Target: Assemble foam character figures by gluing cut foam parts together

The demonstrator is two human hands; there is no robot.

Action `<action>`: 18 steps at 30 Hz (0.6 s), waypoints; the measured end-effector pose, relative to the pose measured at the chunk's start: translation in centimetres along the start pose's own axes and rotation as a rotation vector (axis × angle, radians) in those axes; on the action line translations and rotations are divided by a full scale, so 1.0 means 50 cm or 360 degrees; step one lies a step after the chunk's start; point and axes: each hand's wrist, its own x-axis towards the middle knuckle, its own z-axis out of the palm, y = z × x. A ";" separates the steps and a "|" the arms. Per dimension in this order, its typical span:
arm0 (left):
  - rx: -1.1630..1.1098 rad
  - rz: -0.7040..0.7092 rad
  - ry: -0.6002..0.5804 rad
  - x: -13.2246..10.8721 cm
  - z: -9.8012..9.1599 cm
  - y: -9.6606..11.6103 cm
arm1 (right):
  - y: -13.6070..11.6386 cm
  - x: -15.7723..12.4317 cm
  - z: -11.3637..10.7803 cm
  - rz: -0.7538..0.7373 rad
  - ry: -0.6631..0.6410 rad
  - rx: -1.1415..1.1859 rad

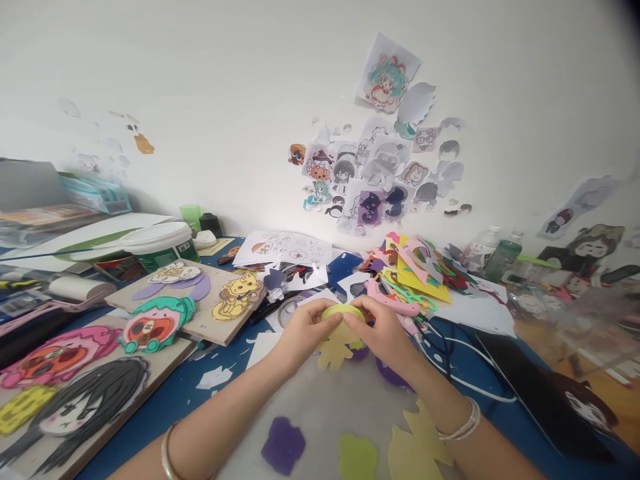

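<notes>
Between my two hands is a pale yellow cut-out point(334, 350) with rounded lobes along its lower edge. A yellow-green strip point(343, 310) lies along its top. My left hand point(315, 327) pinches the left side of these pieces, thumb in front. From the right, my right hand point(375, 327) pinches them too, and the thumbs nearly meet. Whether the strip is stuck to the cut-out I cannot tell. Below, on a grey translucent mat point(310, 400), lie a purple piece point(283, 445), a yellow-green piece point(357, 457) and a larger pale yellow piece point(417, 447). More purple pieces point(393, 373) sit partly behind my right hand.
At left, boards point(213, 320) carry finished-looking cartoon cut-outs, with a white-lidded tub point(160, 243) behind. A pink glue gun point(393, 300) and coloured scraps point(415, 267) lie beyond my hands. At right are white cables point(480, 393), a black tablet-like slab point(540, 393) and bottles point(503, 253).
</notes>
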 end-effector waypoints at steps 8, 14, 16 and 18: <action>-0.0042 -0.0101 -0.0181 0.003 -0.016 0.005 | 0.006 0.008 -0.016 0.0058 0.0035 0.0159; -0.0012 -0.0076 -0.0188 0.005 -0.023 0.004 | 0.023 0.017 -0.032 0.0112 0.0051 0.0250; -0.0093 -0.0106 -0.0130 0.003 -0.022 0.008 | 0.023 0.018 -0.035 0.0083 0.0017 0.0264; -0.0185 -0.0131 -0.0046 0.000 -0.022 0.012 | 0.022 0.019 -0.038 0.0073 -0.0063 0.0267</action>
